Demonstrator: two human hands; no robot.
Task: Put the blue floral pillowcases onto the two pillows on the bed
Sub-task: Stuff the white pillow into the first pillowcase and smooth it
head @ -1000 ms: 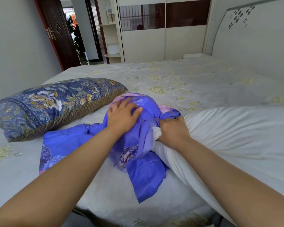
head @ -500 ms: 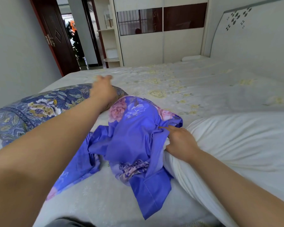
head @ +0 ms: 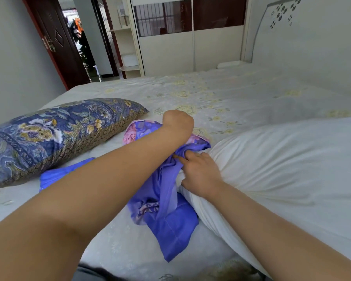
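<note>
- Currently: right hand [head: 201,175] lies on the near-left end of the bare white pillow [head: 282,169], fingers partly curled. Fingertips [head: 187,156] press into the bunched blue floral pillowcase [head: 166,191] at what looks like the mouth edge; whether they pinch the cloth or only pin it, cannot tell.
- Left hand [head: 177,123] reaches across to the far side of the same pillowcase, fist curled, knuckles toward camera. Appears to grip the far fold, but the fingers are hidden, so the hold is unconfirmed.
- Pillowcase: crumpled in a heap against the white pillow's left end, one flap trailing toward the near edge of the bed [head: 241,98], another part spread out left under the left forearm. Not yet over the pillow.
- Judgement, step in hand: opening the case mouth and drawing it over the pillow corner.
- Method note: find both layers of the mouth before pulling; a one-layer grab only drags the heap along.
- Method note: right hand should squeeze the pillow corner narrow while left hand pulls the mouth rightward over it.
- Method note: seat one corner fully, then the other; shake down afterwards.
- Risk: trailing near flap may be twisted, so check for seam alignment.
- Farther left: patterned dark-blue pillow [head: 55,134], well apart from the hands, already cased.
</note>
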